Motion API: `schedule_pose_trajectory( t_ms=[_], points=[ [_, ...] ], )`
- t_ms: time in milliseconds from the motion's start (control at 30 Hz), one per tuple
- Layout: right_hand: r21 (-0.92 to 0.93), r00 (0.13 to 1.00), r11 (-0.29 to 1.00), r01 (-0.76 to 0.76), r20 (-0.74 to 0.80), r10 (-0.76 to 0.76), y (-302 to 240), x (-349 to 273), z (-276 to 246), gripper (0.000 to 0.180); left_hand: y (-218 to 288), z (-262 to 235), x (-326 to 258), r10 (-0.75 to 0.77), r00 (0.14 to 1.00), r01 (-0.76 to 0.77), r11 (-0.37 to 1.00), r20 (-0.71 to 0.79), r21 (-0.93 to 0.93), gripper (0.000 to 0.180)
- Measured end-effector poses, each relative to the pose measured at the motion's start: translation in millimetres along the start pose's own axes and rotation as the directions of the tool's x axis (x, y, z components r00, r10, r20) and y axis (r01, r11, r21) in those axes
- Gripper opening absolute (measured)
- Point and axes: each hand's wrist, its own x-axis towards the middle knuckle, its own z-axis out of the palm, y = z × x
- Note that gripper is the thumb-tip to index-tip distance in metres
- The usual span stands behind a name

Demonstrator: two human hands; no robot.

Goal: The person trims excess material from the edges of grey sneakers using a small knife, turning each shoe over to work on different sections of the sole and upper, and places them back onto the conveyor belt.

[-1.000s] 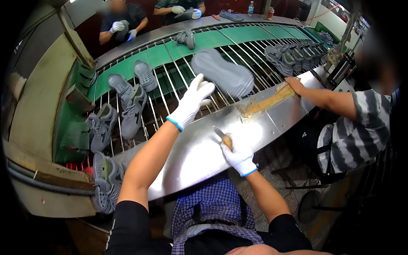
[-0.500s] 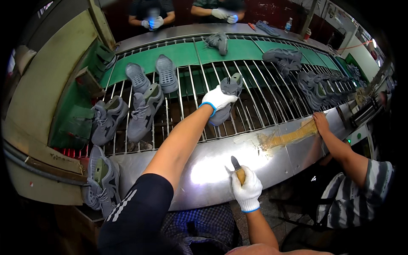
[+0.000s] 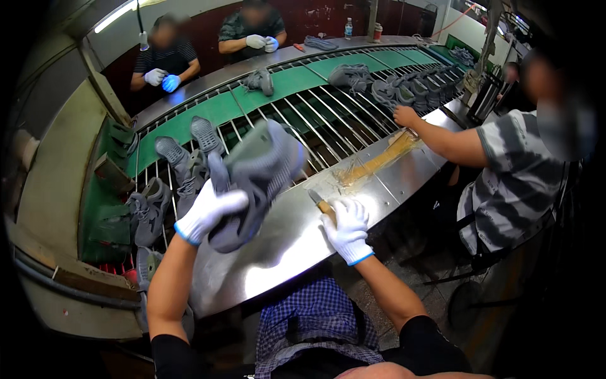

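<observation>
The left hand (image 3: 208, 211) has its grip clenched on a grey shoe (image 3: 255, 180), lifted clear above the steel counter (image 3: 278, 252), seemingly to bring it within working reach. Just right of that grip, the right hand (image 3: 347, 230) rests on the counter, grasping a wooden-handled brush (image 3: 320, 203), bristles pointing away, poised for use.
</observation>
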Motion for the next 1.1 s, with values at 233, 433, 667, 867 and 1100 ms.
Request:
schedule_pose_trajectory(
  t_ms=[233,433,667,867,1100],
  points=[
    [-0.236,0.194,-0.382,-0.894,0.564,-0.803,-84.5,-33.2,-84.4,0.058,55.0,27.2,-105.0,0.425,0.823,-0.533,0.35,0.376,0.77,0.06],
    [-0.171,0.36,-0.792,-0.586,0.821,-0.443,-71.7,-219.5,-34.7,0.058,-61.7,-166.8,-215.9,0.312,0.769,0.461,0.334,-0.558,0.822,0.057],
    [-0.003,0.29,-0.593,-0.805,0.87,-0.398,-34.8,-190.6,-23.5,0.064,-123.2,-219.8,-233.5,0.019,0.594,0.701,0.478,-0.804,0.529,0.074],
    [0.052,0.249,-0.545,-0.837,0.923,-0.294,-49.9,-172.3,-35.5,0.048,-95.5,-177.3,-282.3,0.187,0.551,0.53,0.675,-0.813,0.514,0.056],
    [0.131,0.326,-0.491,-0.861,0.884,-0.335,-25.6,-112.0,13.3,0.053,-103.4,-107.8,-325.6,0.414,0.497,0.244,0.777,-0.763,0.58,0.047]
  ],
)
